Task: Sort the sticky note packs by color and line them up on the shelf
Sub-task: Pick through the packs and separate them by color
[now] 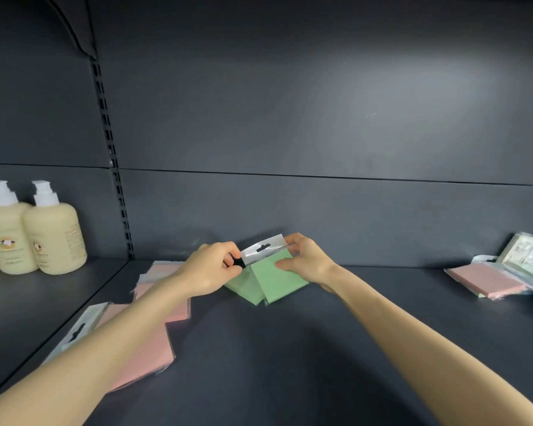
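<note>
Near the back edge of the shelf (pixel 290 364), at its middle, both hands hold a green pack (pixel 277 281) tilted over another green one. The left hand (pixel 211 269) pinches its clear hang tab, and the right hand (pixel 305 259) pinches its right edge. Pink packs (pixel 154 342) lie along the left edge, and a mixed pile (pixel 490 282) lies at the right edge.

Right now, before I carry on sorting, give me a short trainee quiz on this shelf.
1. True or false: the left hand and right hand both hold a green sticky note pack.
2. Which colour are the packs lying left of the hands? A pink, B green, C yellow.
3. What stands at the far left of the shelf?
Key: 1 true; 2 A; 3 cream pump bottles.
</note>
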